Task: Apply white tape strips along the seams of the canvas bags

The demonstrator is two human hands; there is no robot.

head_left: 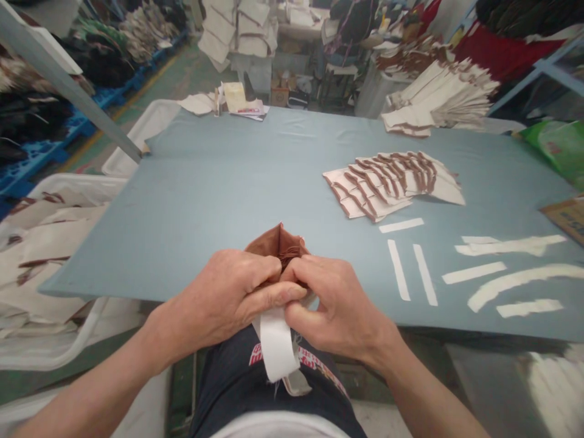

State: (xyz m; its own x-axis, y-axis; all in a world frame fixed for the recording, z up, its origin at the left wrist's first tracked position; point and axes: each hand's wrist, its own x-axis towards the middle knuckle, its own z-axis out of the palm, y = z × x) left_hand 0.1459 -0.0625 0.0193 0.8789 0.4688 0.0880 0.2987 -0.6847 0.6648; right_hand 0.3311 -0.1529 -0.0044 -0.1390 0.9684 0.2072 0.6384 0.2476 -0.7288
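My left hand [249, 286] and my right hand [326, 301] meet at the near edge of the table, both closed on a bundle of brown fabric pieces [267, 241]. Folded brown layers show in the gap above my fingers. A white fabric strip [277, 347] comes out below my hands and hangs in a loop over my dark apron [228, 389], its end frayed. The thumbs and fingertips press close together. The lower part of the bundle, and how the strip runs round it, lie hidden behind my hands.
Fanned cream fabric pieces with brown edges [387, 179] lie on the blue-grey table [219, 176]. Loose white strips [399, 271] are at the right. A cream fabric stack [438, 103] sits at the far right edge. White bins [91, 331] flank the left side, beside a metal post [86, 85].
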